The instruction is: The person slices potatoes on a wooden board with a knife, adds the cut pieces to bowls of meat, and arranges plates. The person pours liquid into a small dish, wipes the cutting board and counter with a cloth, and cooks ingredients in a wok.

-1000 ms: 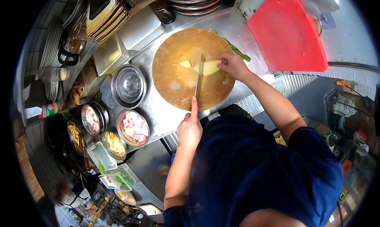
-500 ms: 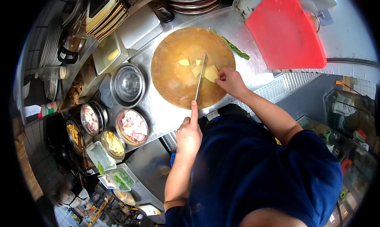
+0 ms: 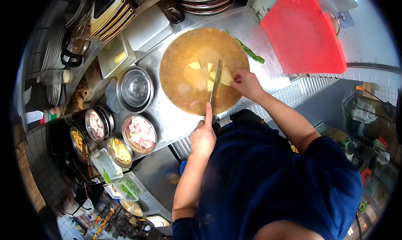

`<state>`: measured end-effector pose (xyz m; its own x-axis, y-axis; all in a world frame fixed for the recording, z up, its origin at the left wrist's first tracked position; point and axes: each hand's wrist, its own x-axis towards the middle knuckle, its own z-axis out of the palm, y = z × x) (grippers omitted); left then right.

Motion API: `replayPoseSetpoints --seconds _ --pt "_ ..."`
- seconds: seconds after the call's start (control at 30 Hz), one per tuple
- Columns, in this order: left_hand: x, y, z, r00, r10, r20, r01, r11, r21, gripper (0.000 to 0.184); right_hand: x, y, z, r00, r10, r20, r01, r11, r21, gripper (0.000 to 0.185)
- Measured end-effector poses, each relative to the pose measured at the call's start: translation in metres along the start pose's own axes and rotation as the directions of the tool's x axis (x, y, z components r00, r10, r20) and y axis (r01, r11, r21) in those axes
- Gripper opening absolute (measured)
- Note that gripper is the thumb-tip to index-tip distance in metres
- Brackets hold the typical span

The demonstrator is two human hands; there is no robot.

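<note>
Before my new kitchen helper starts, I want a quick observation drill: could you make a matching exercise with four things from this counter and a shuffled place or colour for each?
1. kitchen knife
2. round chopping block
3. cut pieces
4. nested bowls

A. pale yellow
B. left of the block
C. gripped by the left hand
D. brown

Pairs: 1-C, 2-D, 3-A, 4-B

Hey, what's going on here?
A person is cutting up some pale yellow food on a round wooden board. The left hand holds a knife, one finger stretched out toward its blade. The right hand's fingertips are at the edge of a bigger piece. Smaller pieces lie on the blade's other side. Nearby, a bowl holds pinkish-white chunks.
</note>
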<state>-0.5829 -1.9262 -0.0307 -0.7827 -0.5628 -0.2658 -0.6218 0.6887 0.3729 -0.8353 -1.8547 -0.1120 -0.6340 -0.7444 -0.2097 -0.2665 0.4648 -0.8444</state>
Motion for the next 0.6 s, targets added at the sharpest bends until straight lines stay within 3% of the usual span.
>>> replayPoseSetpoints --seconds 0.13,0.23,0.6 --pt "-0.002 -0.008 -0.001 0.995 0.029 -0.092 -0.039 0.993 -0.108 0.088 0.019 -0.002 -0.019 1.000 0.003 -0.013 -0.004 0.997 -0.073 0.018" --pt "-0.008 0.003 -0.014 0.997 0.003 -0.076 -0.010 0.996 -0.091 0.081 0.038 0.005 -0.025 0.971 -0.230 -0.057 0.212 0.951 -0.223 0.018" --pt "-0.003 0.024 -0.014 0.990 0.064 -0.128 -0.069 0.997 -0.034 0.085 0.057 0.009 -0.031 0.971 -0.231 -0.067 0.220 0.966 -0.136 0.014"
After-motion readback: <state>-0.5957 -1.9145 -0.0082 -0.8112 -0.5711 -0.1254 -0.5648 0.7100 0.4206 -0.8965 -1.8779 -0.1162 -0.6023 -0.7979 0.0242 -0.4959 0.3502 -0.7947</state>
